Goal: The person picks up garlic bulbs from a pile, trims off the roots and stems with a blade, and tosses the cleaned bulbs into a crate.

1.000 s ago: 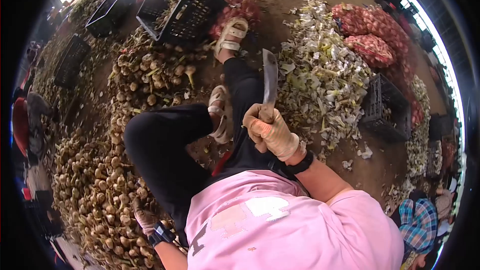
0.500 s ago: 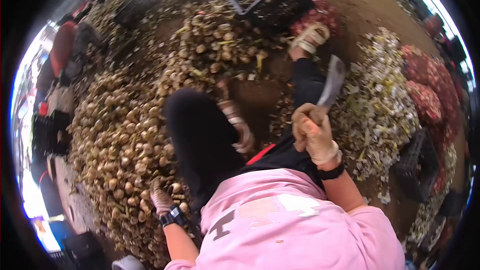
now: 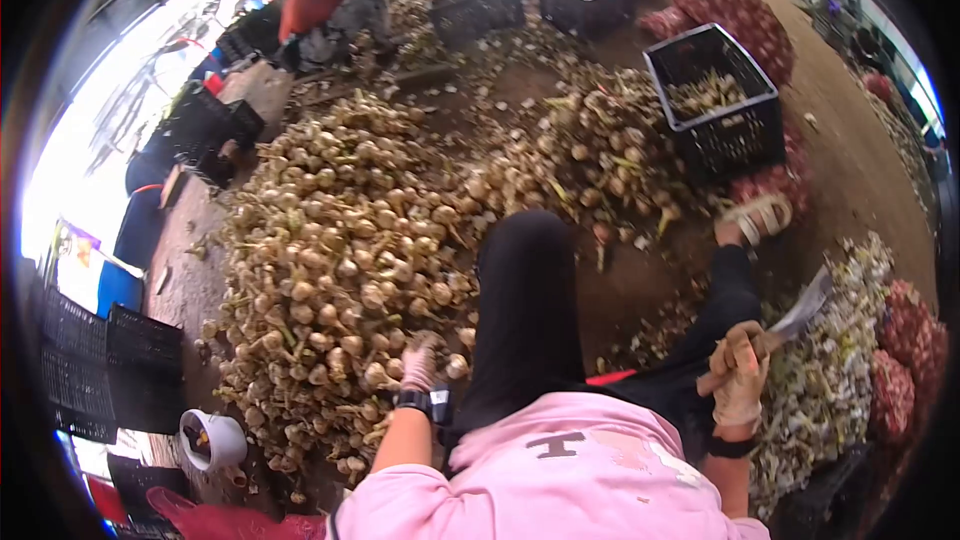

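Garlic bulbs (image 3: 330, 280) with dry stalks lie in a wide heap on the left side of the head view. My left hand (image 3: 420, 360), in a pale glove, reaches down to the near right edge of this heap, beside my bent knee. Its fingertips blend in with the bulbs, so their grip does not show. On the right, my right hand (image 3: 738, 380), also gloved, is wrapped around the handle of a knife (image 3: 803, 306). The broad blade points up and to the right, above a pile of pale garlic trimmings (image 3: 815, 370).
A black crate (image 3: 730, 135) with some garlic in it stands at the back right, near red mesh sacks (image 3: 735, 15). More black crates (image 3: 145, 365) and a white bucket (image 3: 218, 443) are at the left. Another person (image 3: 335, 15) is at the far left.
The view has swung left and up, showing more of the heap and crates. My left hand remains at the bulbs; my right hand still holds the knife, now pointing more to the right.
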The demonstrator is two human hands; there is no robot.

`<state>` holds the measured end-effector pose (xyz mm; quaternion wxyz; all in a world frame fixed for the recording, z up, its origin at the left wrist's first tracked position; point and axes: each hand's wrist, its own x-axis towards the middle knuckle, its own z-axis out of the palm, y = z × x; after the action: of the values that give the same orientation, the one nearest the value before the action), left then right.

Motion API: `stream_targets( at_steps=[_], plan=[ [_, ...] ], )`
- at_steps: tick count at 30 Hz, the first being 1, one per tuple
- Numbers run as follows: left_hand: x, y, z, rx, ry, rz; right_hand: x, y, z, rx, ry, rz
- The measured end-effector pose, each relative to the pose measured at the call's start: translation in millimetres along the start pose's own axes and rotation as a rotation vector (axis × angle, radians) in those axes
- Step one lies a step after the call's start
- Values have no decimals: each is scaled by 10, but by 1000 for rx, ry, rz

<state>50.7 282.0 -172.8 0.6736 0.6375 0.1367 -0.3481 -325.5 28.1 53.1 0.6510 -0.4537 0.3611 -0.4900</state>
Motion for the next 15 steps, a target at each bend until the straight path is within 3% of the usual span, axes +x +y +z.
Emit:
stream_targets(
  at_steps=[1, 5, 8, 12, 15],
  plan=[
    [-48, -6, 28, 22, 1, 80, 40, -2, 99, 17, -15, -10],
    [75, 65, 133, 224, -84, 8, 4, -114, 370, -37, -43, 40],
    [216, 204, 201, 325, -246, 114, -12, -127, 464, -40, -135, -17],
    [505, 369, 123, 440, -303, 321, -76, -354, 526, -44, -135, 3],
    [505, 472, -55, 413, -396, 309, -54, -508, 516, -25, -133, -61]
  ],
)
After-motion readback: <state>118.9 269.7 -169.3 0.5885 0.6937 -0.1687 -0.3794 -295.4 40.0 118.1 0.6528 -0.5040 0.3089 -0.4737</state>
